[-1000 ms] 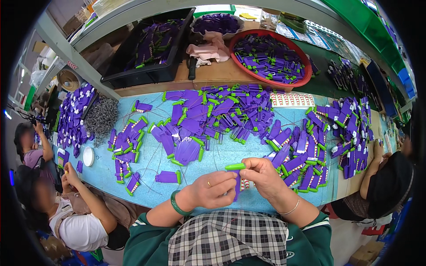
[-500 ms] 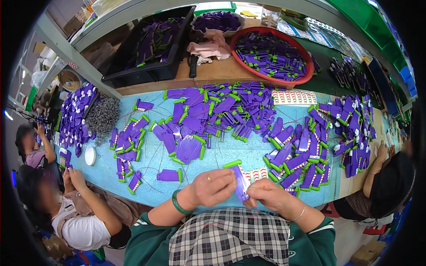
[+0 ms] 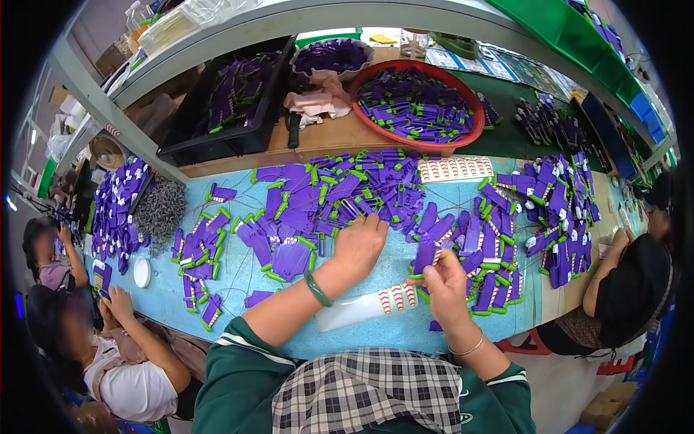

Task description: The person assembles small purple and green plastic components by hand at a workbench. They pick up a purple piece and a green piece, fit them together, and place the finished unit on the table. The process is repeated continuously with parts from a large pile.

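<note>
My right hand pinches a flat purple plastic piece with a green end, held above the near side of the table. A red-and-white striped strip shows along the piece's edge. Farther forward, my left hand is at the near edge of a large heap of purple and green pieces. Its fingers are bent and close together; whatever is between their tips is hidden. Between my forearms lies a white sticker sheet, with striped stickers left only at its right end.
More striped pieces lie in piles at left and right. Another sticker sheet lies behind. A red basin, a black tray and a metal post stand beyond. People sit at left and right.
My hands have parted. The left has moved forward to the heap; the right has lifted and turned the purple piece, which now shows a striped strip. The sticker sheet is uncovered.
</note>
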Demonstrator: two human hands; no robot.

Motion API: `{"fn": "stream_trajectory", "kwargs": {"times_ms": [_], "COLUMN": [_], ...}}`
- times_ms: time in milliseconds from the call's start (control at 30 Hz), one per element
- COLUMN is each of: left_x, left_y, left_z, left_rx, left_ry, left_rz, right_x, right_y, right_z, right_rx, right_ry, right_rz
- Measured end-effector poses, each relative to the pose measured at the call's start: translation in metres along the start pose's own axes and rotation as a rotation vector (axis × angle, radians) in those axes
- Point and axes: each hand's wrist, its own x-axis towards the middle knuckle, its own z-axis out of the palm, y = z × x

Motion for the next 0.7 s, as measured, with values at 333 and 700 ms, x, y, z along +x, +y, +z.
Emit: {"fn": "stream_trajectory", "kwargs": {"times_ms": [333, 700], "left_x": [-0.057, -0.088], "left_y": [0.002, 0.019], "left_z": [-0.049, -0.027], "left_rx": [-1.372, -1.73], "left_ry": [-0.429, 0.177], "left_rz": [-0.258, -0.387], "right_x": [0.003, -0.011], "right_y": [0.0, 0.014], "right_z": [0.009, 0.025], "right_rx": [-0.185, 0.3], "right_ry": [-0.448, -0.1], "right_rz": [-0.057, 0.33]}}
